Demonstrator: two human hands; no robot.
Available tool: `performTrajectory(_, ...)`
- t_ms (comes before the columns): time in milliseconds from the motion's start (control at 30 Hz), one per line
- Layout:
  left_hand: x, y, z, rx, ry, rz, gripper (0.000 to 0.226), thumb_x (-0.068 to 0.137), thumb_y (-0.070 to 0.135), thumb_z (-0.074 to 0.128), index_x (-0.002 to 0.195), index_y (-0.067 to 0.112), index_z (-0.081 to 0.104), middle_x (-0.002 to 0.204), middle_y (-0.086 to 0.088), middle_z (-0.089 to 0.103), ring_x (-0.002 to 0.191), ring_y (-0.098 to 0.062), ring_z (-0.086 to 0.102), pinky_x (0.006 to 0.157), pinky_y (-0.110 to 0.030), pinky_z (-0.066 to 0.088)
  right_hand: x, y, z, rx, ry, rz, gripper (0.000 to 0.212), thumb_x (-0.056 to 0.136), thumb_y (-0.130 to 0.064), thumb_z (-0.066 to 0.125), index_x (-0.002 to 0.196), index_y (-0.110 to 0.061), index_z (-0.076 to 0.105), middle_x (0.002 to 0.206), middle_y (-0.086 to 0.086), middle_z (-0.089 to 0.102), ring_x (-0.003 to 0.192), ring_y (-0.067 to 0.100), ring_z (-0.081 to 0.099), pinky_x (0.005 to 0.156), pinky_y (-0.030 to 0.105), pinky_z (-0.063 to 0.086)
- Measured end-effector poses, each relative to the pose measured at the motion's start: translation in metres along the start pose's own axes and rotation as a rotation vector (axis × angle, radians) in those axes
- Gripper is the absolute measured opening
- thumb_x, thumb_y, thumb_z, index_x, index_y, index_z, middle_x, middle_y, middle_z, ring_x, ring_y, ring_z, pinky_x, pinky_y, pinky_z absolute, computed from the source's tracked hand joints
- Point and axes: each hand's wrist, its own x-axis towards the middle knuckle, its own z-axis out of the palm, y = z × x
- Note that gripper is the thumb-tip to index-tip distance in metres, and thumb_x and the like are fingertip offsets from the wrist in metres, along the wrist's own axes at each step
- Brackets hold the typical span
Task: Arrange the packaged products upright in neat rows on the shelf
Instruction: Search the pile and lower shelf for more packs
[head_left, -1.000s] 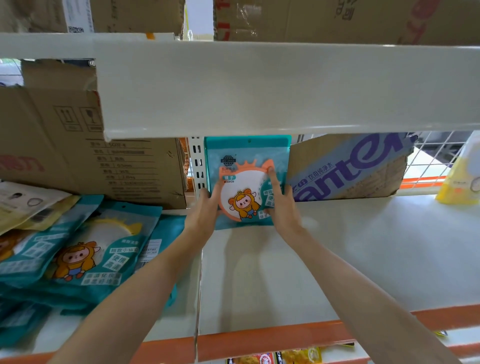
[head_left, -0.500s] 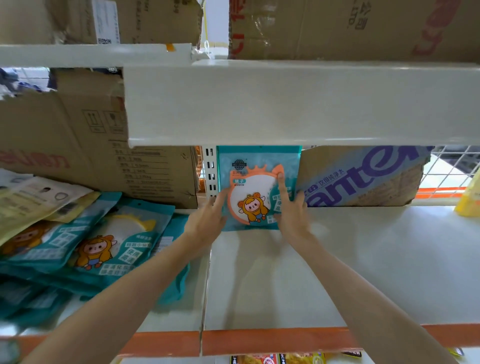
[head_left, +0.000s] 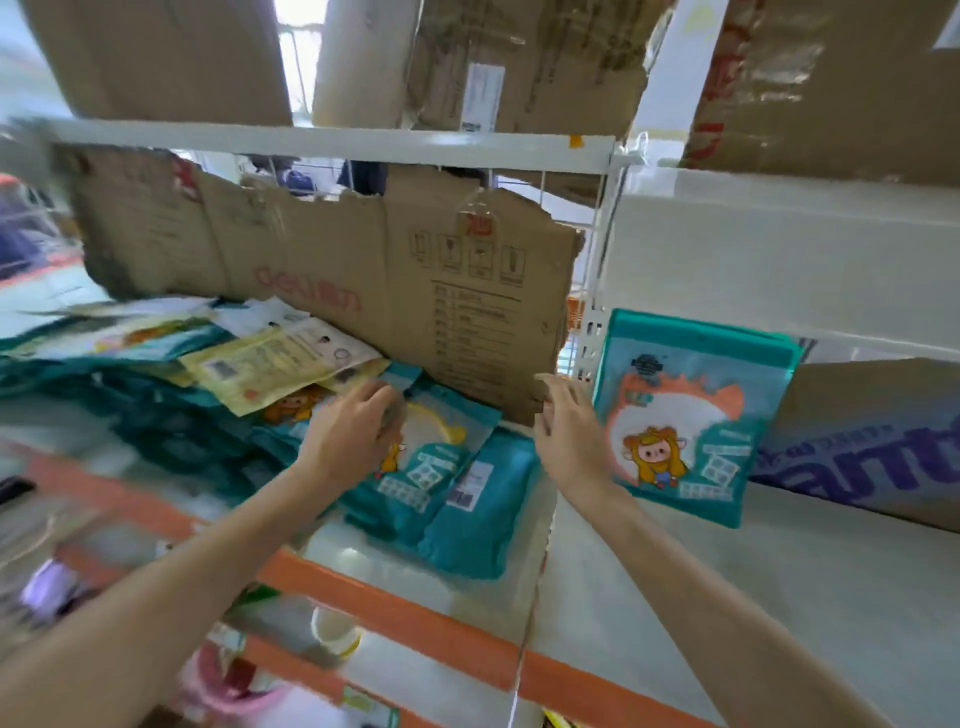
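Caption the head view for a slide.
Left hand reaches the teal packet pile; one teal packet stands upright.

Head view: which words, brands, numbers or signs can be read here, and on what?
"deli", red, then blurred characters: cardboard sheet.
Four handling pictograms, with an unreadable table below: same sheet.
"ant", large purple letters, cut off: box at right.
Print on upright pack, flat packs and yellow pack: too blurred.

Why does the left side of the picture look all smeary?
In the head view, the left edge is smeared by motion blur: the heap of teal packets there runs into streaks, while the upright teal cartoon packet at right stays fairly sharp. The wide lens bends the white shelf edge, and daylight glares white at the top.
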Motion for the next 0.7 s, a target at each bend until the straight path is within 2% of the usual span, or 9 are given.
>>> performTrajectory(67, -0.016, -0.022, -0.017, 0.05, 0.021, -0.079, 0.019, 0.086, 0.017, 0.064, 0.103, 0.008, 0.064, 0.104, -0.011, 0.065, 0.068, -0.031, 0.064, 0.051, -0.035, 0.051, 0.006, -0.026, 0.019, 0.126, -0.105, -0.014, 0.044, 0.09, -0.002, 0.052, 0.132, -0.013, 0.046, 0.115, 0.008, 0.054, 0.091, 0.018, 0.053, 0.077, 0.023, 0.042)
performTrajectory(100, -0.024, -0.032, -0.026, 0.069, 0.025, -0.119, 0.024, 0.088, 0.02, 0.062, 0.108, 0.008, 0.062, 0.108, -0.012, 0.064, 0.07, -0.031, 0.065, 0.053, -0.037, 0.052, 0.009, -0.039, 0.028, 0.195, -0.166, -0.004, 0.043, 0.091, -0.004, 0.052, 0.132, -0.013, 0.046, 0.109, 0.006, 0.054, 0.086, 0.015, 0.051, 0.076, 0.023, 0.042)
performTrajectory(200, -0.046, -0.063, -0.046, 0.085, 0.029, -0.211, 0.04, 0.091, 0.025, 0.057, 0.128, 0.008, 0.052, 0.122, -0.015, 0.057, 0.091, -0.035, 0.062, 0.071, -0.042, 0.053, 0.019, -0.076, 0.054, 0.387, -0.337, 0.083, 0.04, 0.093, -0.009, 0.053, 0.131, -0.014, 0.045, 0.103, 0.003, 0.053, 0.088, 0.014, 0.052, 0.078, 0.027, 0.046)
performTrajectory(333, -0.064, -0.102, -0.059, 0.152, -0.006, -0.245, 0.055, 0.089, 0.029, 0.059, 0.138, 0.012, 0.041, 0.132, -0.019, 0.05, 0.111, -0.039, 0.054, 0.089, -0.049, 0.048, 0.028, -0.115, 0.077, 0.557, -0.486, 0.234, 0.039, 0.094, -0.016, 0.054, 0.13, -0.019, 0.043, 0.099, 0.001, 0.059, 0.082, 0.011, 0.057, 0.063, 0.023, 0.048)
performTrajectory(367, -0.066, -0.111, -0.06, 0.166, -0.015, -0.27, 0.058, 0.088, 0.029, 0.061, 0.14, 0.014, 0.04, 0.134, -0.019, 0.048, 0.114, -0.04, 0.052, 0.092, -0.05, 0.046, 0.03, -0.121, 0.083, 0.607, -0.513, 0.27, 0.04, 0.093, -0.016, 0.055, 0.13, -0.02, 0.042, 0.099, 0.003, 0.06, 0.085, 0.016, 0.06, 0.066, 0.028, 0.052)
performTrajectory(433, -0.07, -0.124, -0.061, 0.175, -0.02, -0.312, 0.06, 0.087, 0.029, 0.062, 0.14, 0.016, 0.039, 0.136, -0.019, 0.046, 0.118, -0.04, 0.048, 0.096, -0.052, 0.043, 0.033, -0.131, 0.094, 0.703, -0.566, 0.333, 0.041, 0.09, -0.013, 0.059, 0.128, -0.02, 0.042, 0.096, 0.006, 0.061, 0.096, 0.027, 0.062, 0.084, 0.041, 0.053)
performTrajectory(467, -0.071, -0.129, -0.06, 0.176, -0.021, -0.318, 0.06, 0.087, 0.029, 0.063, 0.14, 0.017, 0.039, 0.136, -0.02, 0.045, 0.119, -0.039, 0.048, 0.097, -0.052, 0.042, 0.035, -0.135, 0.099, 0.749, -0.594, 0.364, 0.043, 0.089, -0.01, 0.06, 0.127, -0.018, 0.042, 0.098, 0.009, 0.062, 0.098, 0.028, 0.062, 0.088, 0.043, 0.052)
performTrajectory(567, -0.068, -0.139, -0.058, 0.187, -0.068, -0.283, 0.063, 0.087, 0.031, 0.063, 0.142, 0.019, 0.035, 0.142, -0.016, 0.041, 0.126, -0.035, 0.042, 0.102, -0.051, 0.037, 0.042, -0.145, 0.112, 0.86, -0.667, 0.442, 0.05, 0.086, -0.006, 0.064, 0.129, -0.015, 0.041, 0.107, 0.021, 0.061, 0.098, 0.027, 0.063, 0.086, 0.036, 0.053)
performTrajectory(700, -0.052, -0.143, -0.047, 0.223, -0.185, -0.165, 0.07, 0.087, 0.032, 0.063, 0.146, 0.022, 0.026, 0.152, -0.007, 0.026, 0.139, -0.027, 0.024, 0.113, -0.043, 0.021, 0.045, -0.154, 0.123, 0.967, -0.721, 0.544, 0.048, 0.086, 0.0, 0.06, 0.129, -0.014, 0.041, 0.117, 0.028, 0.056, 0.111, 0.034, 0.058, 0.094, 0.039, 0.05)
